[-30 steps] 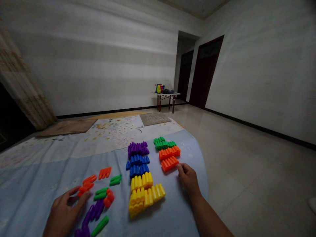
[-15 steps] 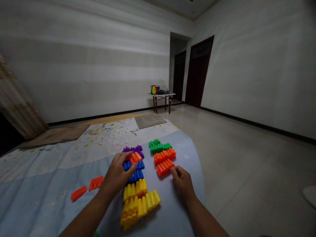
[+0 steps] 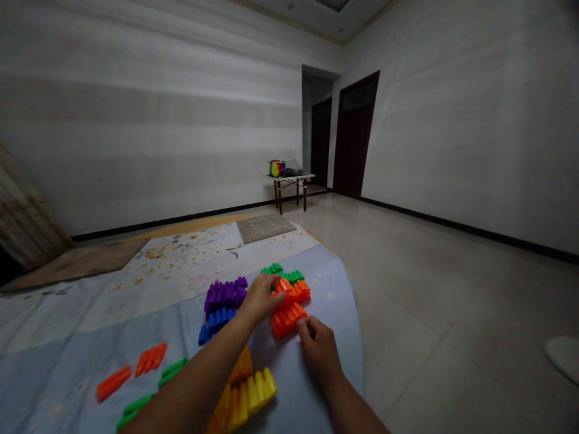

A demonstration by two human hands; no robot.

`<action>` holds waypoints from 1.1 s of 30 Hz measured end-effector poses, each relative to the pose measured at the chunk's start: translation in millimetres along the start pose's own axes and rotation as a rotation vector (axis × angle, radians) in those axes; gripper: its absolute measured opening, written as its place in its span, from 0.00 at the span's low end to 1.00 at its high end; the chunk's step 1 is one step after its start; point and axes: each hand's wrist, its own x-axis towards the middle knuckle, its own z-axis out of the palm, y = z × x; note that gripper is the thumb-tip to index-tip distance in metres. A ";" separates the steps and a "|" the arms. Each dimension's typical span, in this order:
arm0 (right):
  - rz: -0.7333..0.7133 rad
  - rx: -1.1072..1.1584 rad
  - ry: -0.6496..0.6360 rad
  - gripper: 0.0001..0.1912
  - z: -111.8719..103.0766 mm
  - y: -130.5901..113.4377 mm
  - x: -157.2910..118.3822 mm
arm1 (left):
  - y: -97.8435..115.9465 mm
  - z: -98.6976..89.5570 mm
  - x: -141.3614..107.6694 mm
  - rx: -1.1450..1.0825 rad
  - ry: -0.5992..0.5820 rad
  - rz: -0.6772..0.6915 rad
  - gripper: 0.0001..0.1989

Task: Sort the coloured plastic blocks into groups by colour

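Note:
My left hand (image 3: 262, 296) reaches over the orange block stack (image 3: 296, 292), its fingers closed round an orange block (image 3: 281, 286) at the stack's left end. My right hand (image 3: 318, 345) is closed at the right end of the nearer orange row (image 3: 288, 319); whatever its fingertips pinch is hidden. Green blocks (image 3: 295, 276) lie just behind the orange ones. To the left are purple blocks (image 3: 224, 295) and blue blocks (image 3: 217, 322). Yellow blocks (image 3: 253, 395) sit nearer me, partly behind my left forearm.
Loose orange pieces (image 3: 151, 358) and green pieces (image 3: 136, 411) lie at the left on the cloth-covered table (image 3: 58, 355). A grey mat (image 3: 266, 229) is at its far edge. Beyond stands a small table (image 3: 289, 178) holding a colourful bag.
My left hand has moved right with the orange block, from above the blue and purple blocks to the orange stack. Green pieces at the left have come into view. The view has shifted slightly.

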 end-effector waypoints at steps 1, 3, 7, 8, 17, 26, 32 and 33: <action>0.000 -0.005 -0.005 0.18 0.3 0.1 -0.1 | 1.9 2.6 4.0 0.008 -0.005 -0.002 0.20; 0.007 -0.012 -0.024 0.18 0.9 0.3 -0.5 | 5.5 7.8 12.2 0.019 -0.008 -0.005 0.20; 0.026 0.004 -0.041 0.18 1.7 0.2 -1.8 | 11.9 20.9 26.4 0.044 -0.031 -0.004 0.22; 0.029 0.015 -0.044 0.18 1.8 0.2 -2.2 | 13.4 24.5 28.8 0.050 -0.042 -0.001 0.22; 0.095 0.073 -0.099 0.19 1.4 5.4 -5.0 | 15.7 36.4 31.6 0.114 -0.126 -0.055 0.20; 0.124 0.092 -0.105 0.21 -1.4 7.2 -5.2 | 23.5 21.7 22.7 0.100 -0.074 -0.161 0.27; 0.101 0.089 -0.070 0.21 -5.9 5.9 -3.0 | 20.5 -48.5 -31.2 0.020 0.348 -0.051 0.16; 0.092 0.079 -0.058 0.21 -6.5 5.4 -3.2 | 14.1 -62.5 -47.5 0.033 0.402 -0.063 0.16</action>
